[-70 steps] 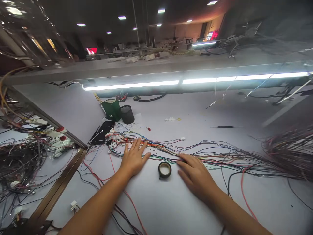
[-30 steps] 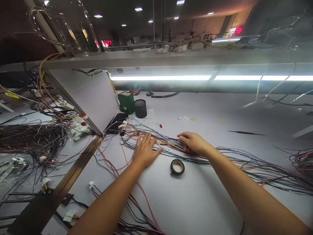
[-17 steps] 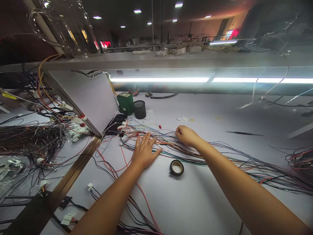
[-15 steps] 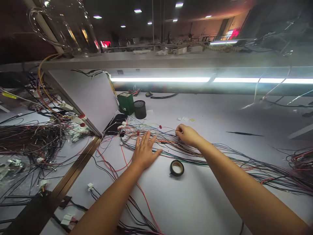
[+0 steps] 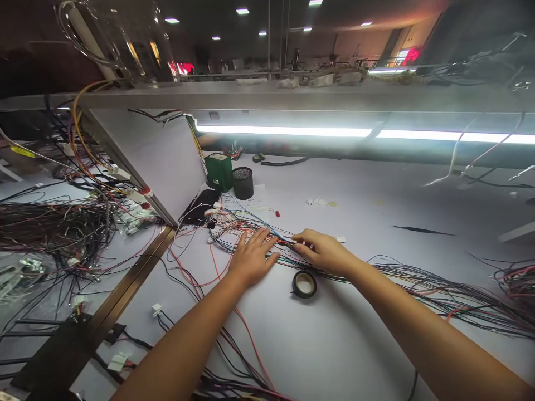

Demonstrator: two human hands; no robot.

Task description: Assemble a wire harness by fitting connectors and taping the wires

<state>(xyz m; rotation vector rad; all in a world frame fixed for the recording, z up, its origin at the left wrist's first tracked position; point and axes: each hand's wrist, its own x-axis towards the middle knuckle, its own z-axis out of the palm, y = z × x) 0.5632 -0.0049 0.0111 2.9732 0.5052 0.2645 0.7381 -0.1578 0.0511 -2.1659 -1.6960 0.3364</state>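
Observation:
A long bundle of thin coloured wires runs sideways across the white table. My left hand rests palm down over its left part, fingers lying across the wires and thumb apart. To the right, my right hand is curled round the same bundle, thumb at the near side; the wires under the palm are hidden. Loose wire ends with white connectors and a red connector lie left of and behind my left hand. Just in front of my right hand is a roll of black tape.
A black mesh cup and green box stand at the back left, beside a white partition. Small white parts lie behind my hands. More wires heap up at far left. A lit shelf spans the back.
My right hand has come down and nearer, from pinching a thin wire above the bundle to closing round the bundle. My left hand's fingers have drawn together slightly over the wires.

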